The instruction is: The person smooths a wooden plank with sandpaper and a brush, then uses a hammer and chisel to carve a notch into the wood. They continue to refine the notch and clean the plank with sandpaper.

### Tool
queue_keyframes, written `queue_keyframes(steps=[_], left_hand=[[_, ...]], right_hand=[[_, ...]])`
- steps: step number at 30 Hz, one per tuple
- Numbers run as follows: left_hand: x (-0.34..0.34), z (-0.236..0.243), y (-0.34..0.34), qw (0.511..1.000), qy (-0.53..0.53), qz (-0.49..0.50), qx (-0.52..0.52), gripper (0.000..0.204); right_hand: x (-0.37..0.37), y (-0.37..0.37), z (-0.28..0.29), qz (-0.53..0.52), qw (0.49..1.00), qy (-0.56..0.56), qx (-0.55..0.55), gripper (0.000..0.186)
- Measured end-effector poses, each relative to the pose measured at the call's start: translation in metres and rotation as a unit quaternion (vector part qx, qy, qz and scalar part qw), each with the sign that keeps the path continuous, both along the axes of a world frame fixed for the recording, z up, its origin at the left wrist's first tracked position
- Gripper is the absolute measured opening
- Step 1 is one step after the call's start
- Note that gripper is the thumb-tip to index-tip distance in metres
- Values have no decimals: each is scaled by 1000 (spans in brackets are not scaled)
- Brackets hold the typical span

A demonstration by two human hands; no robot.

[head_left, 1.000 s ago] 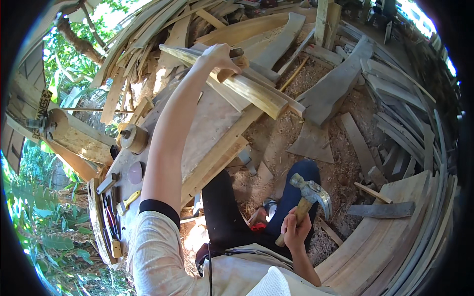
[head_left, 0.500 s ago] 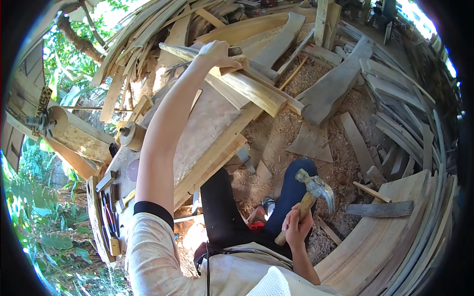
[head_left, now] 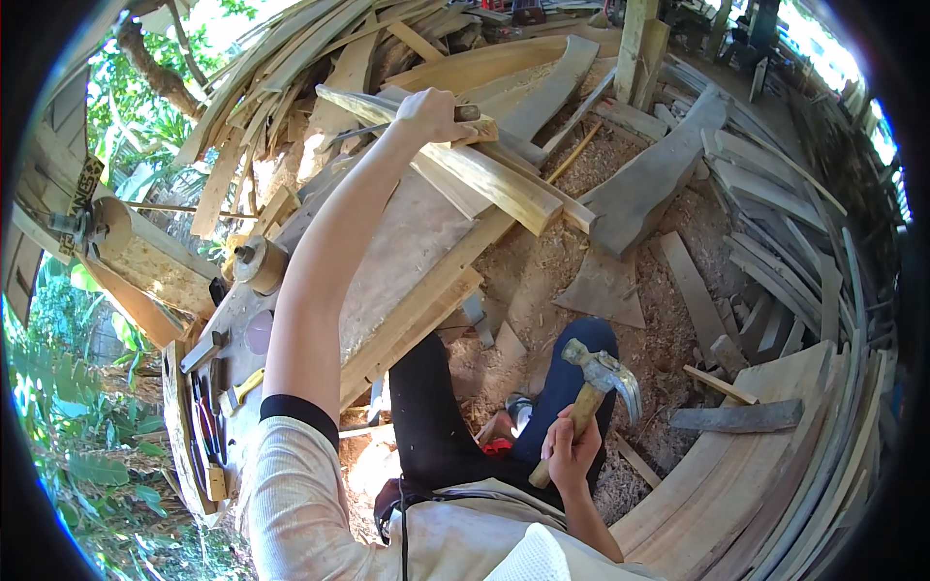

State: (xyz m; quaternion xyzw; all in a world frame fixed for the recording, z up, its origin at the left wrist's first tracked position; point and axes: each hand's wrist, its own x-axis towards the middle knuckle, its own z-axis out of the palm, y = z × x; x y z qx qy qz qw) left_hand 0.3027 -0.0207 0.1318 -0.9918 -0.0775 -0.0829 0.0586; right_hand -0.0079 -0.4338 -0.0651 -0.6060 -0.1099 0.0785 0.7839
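Observation:
My left hand [head_left: 430, 118] is closed on a short wooden block [head_left: 480, 129] with a darker knob, at the long pale board [head_left: 504, 180] lying across the workbench [head_left: 395, 281]. My right hand [head_left: 572, 447] grips a claw hammer [head_left: 603, 376] by its wooden handle, held upright over my right thigh. At the bench's left side lie a wooden cylinder [head_left: 262, 261] with a dark top, a yellow-handled tool [head_left: 246, 389], a metal tool [head_left: 199, 353] and several red and dark hand tools [head_left: 205, 426].
Curved planks are piled behind the bench [head_left: 262, 68] and along the right [head_left: 775, 194]. A wooden post [head_left: 635, 58] stands at the back. Wide boards [head_left: 722, 460] with a grey bar [head_left: 736, 414] lie at my right. Shavings and offcuts cover the ground [head_left: 533, 281]. Foliage borders the left.
The block under my left hand sits slightly differently, appearing flatter on the board. The view has shifted a little. The hammer in my right hand stays raised in about the same place.

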Motion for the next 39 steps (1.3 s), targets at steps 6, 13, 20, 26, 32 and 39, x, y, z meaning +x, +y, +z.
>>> queue_keyframes(steps=[6, 13, 20, 26, 32, 39], left_hand=[[4, -1, 6, 998, 20, 25, -46, 79], [7, 0, 14, 994, 64, 22, -91, 93], [4, -6, 19, 988, 16, 22, -150, 81], [-24, -22, 20, 974, -88, -10, -210, 79], [-50, -16, 9, 968, -103, 25, -229, 81], [-60, -27, 21, 959, -151, 35, -237, 91]], right_hand=[[2, 1, 0, -6, 1000, 11, 11, 22], [3, -2, 3, -17, 999, 26, 20, 20], [4, -1, 3, -23, 999, 30, 38, 20], [3, -4, 3, -23, 999, 35, 24, 22], [2, -3, 6, -23, 999, 45, 14, 21], [-2, 1, 3, -13, 1000, 19, 4, 25]])
